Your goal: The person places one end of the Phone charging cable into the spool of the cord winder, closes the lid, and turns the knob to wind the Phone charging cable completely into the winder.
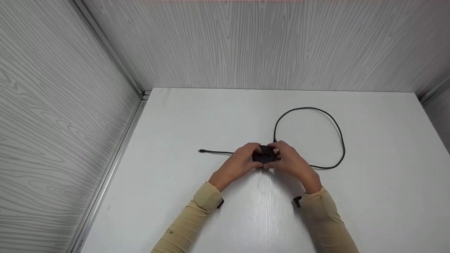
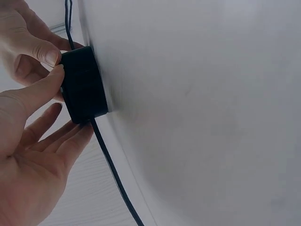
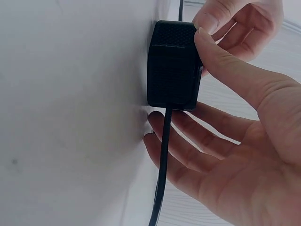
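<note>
On the far left stands a grey wall (image 1: 59, 123) with wavy lines like wood. A metal strip (image 1: 114, 163) runs along its bottom, next to the white surface (image 1: 386, 158).

Next comes a tan sleeve (image 1: 188, 221) on the left arm, with a small dark thing (image 1: 220, 203) by the wrist. Up past it, a little plug (image 1: 201, 150) lies on the surface, at the end of a thin black cable (image 1: 344, 147). The cable goes in behind the left hand (image 1: 236, 165). That hand grips the left side of a small black box (image 1: 264, 157), its thumb on the near edge.

The box is right between the two hands, near the middle of the surface. It is chunky and has cut-off corners, and one side has a bumpy pattern. From the side, it looks like it sits on the surface, and cable sticks out on two sides.

The right hand (image 1: 291, 162) pinches the other side, and the two thumb tips are close together. Past this hand, the cable makes a big loop. Last is the right sleeve (image 1: 327, 221), with another dark thing (image 1: 297, 201) by the wrist.
</note>
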`<state>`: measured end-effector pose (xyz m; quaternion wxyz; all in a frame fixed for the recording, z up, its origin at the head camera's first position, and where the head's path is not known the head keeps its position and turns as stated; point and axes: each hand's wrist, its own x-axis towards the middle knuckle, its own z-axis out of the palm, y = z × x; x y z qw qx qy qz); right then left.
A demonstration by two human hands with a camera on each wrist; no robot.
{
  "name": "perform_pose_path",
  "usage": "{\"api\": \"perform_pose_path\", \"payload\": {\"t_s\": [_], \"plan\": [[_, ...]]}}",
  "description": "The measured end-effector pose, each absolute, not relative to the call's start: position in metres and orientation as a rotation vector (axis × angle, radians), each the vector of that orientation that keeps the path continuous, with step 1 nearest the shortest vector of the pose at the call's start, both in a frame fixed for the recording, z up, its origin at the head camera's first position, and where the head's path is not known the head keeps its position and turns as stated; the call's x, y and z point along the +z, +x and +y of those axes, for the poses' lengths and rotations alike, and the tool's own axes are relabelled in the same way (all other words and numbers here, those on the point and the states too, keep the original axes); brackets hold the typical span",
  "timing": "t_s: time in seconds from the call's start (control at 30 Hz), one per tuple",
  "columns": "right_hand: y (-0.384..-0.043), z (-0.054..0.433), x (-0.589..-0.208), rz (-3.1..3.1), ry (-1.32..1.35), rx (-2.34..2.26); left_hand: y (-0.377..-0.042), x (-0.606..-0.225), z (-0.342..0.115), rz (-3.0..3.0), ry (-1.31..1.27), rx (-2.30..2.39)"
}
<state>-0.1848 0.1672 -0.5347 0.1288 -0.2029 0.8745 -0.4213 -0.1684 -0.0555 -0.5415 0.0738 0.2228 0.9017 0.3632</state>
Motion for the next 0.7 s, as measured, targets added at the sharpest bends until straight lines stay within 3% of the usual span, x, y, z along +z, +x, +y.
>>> {"api": "perform_pose_path", "payload": {"t_s": [0.7], "plan": [[-0.1840,0.1630,-0.5297,2.568,-0.550,-1.158,-0.1644,-0.5380,-0.0515,2.759,0.690,1.013]]}}
